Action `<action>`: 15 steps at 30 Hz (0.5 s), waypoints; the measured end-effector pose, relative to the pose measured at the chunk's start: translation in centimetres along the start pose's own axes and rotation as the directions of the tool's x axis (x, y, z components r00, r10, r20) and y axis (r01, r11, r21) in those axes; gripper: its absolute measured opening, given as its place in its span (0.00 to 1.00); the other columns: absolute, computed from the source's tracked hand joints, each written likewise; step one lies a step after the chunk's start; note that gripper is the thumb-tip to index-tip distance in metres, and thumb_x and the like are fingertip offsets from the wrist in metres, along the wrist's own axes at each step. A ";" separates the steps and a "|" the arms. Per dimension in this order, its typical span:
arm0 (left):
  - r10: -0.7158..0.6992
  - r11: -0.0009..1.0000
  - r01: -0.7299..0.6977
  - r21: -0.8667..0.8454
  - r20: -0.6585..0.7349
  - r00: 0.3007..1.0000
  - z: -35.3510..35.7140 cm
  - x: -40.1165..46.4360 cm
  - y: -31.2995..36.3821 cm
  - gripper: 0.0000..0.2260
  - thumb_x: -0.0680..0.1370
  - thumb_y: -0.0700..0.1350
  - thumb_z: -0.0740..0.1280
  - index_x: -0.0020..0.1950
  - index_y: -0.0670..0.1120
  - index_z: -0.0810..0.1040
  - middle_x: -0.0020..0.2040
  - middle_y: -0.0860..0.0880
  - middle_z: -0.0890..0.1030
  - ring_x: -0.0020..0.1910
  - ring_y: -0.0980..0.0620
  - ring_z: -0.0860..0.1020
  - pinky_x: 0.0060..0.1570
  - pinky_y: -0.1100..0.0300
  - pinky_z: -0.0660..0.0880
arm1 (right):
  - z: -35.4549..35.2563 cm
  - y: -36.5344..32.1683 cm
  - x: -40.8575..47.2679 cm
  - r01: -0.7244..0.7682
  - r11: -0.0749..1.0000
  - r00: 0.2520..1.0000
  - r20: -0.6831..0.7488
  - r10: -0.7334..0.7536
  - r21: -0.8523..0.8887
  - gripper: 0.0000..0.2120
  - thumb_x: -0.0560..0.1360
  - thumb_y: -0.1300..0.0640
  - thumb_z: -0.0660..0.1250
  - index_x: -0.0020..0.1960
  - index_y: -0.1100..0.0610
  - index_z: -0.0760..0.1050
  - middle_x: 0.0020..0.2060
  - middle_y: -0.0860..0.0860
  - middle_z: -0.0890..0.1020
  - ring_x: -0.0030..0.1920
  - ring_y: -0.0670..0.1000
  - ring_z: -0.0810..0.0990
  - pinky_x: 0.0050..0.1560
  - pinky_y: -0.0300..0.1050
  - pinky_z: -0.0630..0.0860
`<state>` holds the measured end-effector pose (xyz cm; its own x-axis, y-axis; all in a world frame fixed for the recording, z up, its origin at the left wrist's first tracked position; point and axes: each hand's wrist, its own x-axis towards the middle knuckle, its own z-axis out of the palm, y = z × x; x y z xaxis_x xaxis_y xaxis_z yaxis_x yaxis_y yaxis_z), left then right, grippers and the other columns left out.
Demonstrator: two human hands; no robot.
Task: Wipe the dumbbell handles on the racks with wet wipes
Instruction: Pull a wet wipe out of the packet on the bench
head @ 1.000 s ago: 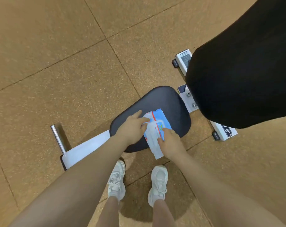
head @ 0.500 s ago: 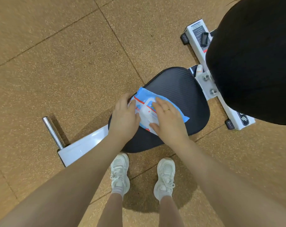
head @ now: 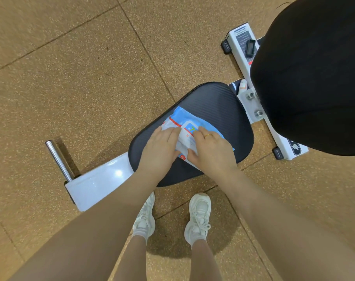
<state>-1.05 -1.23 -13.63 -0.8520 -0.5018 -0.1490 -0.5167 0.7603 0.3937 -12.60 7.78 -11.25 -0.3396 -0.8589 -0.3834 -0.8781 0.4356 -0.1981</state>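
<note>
Since half a second ago, little has been shifted: both hands are kept on the wet-wipe pack, with the left fingers now brought forward over its near-left edge and the right hand slid slightly toward the pack's white flap. A tan speckled floor (head: 75, 82), crossed by dark seams, is seen beneath everything. At upper right, a large black backrest pad (head: 314, 78) is set over a white frame bar (head: 241, 49) with black end caps. A black ribbed seat pad (head: 229, 110) is mounted at centre, carried on a glossy white beam (head: 99, 181) from which a chromed peg (head: 57, 159) juts at the left. Two bare forearms are stretched down from the bottom corners, and white trainers (head: 199, 216) are planted on the floor just below the seat. The blue-and-white wet-wipe pack (head: 184, 118) is laid flat on the near half of the seat pad (its far corner is left uncovered). The left hand (head: 162, 147) is pressed on the pack's left side with fingers fairly straight and nothing enclosed in them. The right hand (head: 211, 147), marked by a gold ring (head: 208, 135), is spread across the pack's right side, fingers extended toward the flap; whether the flap is pinched cannot be told. No dumbbell is caught by the camera.
</note>
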 end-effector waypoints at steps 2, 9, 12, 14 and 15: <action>-0.012 1.000 0.012 0.003 -0.021 1.000 0.2 0.1 0.0 0.30 0.57 0.38 0.80 0.56 0.35 0.76 0.45 0.41 0.82 0.44 0.44 0.82 0.61 0.54 0.58 | -1.1 -0.1 0.4 -0.055 0.996 0.994 -0.103 0.048 -0.070 0.09 0.67 0.55 0.61 0.38 0.59 0.76 0.31 0.53 0.81 0.29 0.54 0.80 0.22 0.38 0.68; -0.009 0.996 0.009 0.088 -0.007 1.000 0.6 -0.8 0.0 0.29 0.57 0.40 0.80 0.56 0.42 0.78 0.49 0.46 0.82 0.45 0.48 0.82 0.57 0.38 0.70 | -1.8 2.9 1.2 -0.291 0.922 0.939 -0.106 0.326 0.256 0.19 0.80 0.56 0.55 0.70 0.56 0.62 0.59 0.58 0.75 0.57 0.59 0.74 0.50 0.53 0.70; 0.001 0.993 -0.001 0.114 -0.003 1.000 0.6 -1.0 0.0 0.29 0.56 0.39 0.80 0.57 0.43 0.79 0.50 0.41 0.81 0.44 0.44 0.82 0.55 0.33 0.68 | -1.2 2.6 1.5 -0.212 0.966 0.923 -0.294 0.247 0.145 0.21 0.72 0.65 0.64 0.64 0.55 0.71 0.57 0.58 0.76 0.52 0.61 0.75 0.47 0.54 0.72; -0.003 0.995 0.002 0.101 0.007 1.000 0.5 -1.1 0.0 0.29 0.57 0.37 0.80 0.57 0.43 0.79 0.51 0.39 0.81 0.45 0.43 0.82 0.55 0.32 0.66 | -1.0 2.5 1.6 -0.094 0.995 0.908 -0.408 0.098 0.030 0.20 0.68 0.65 0.59 0.57 0.53 0.77 0.56 0.58 0.78 0.51 0.59 0.74 0.45 0.51 0.74; -0.005 0.996 0.004 0.093 0.008 1.000 0.5 -1.0 0.1 0.29 0.57 0.37 0.80 0.57 0.43 0.79 0.51 0.39 0.81 0.45 0.43 0.82 0.56 0.32 0.66 | -0.7 2.4 1.6 -0.019 1.000 0.909 -0.416 0.009 -0.020 0.19 0.68 0.62 0.57 0.53 0.53 0.79 0.58 0.58 0.78 0.53 0.57 0.71 0.46 0.50 0.75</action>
<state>-0.22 -0.48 -13.86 -0.8501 -0.5023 -0.1583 -0.5259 0.7934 0.3066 -15.51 7.31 -11.74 -0.4572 -0.8890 0.0250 -0.8779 0.4466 -0.1731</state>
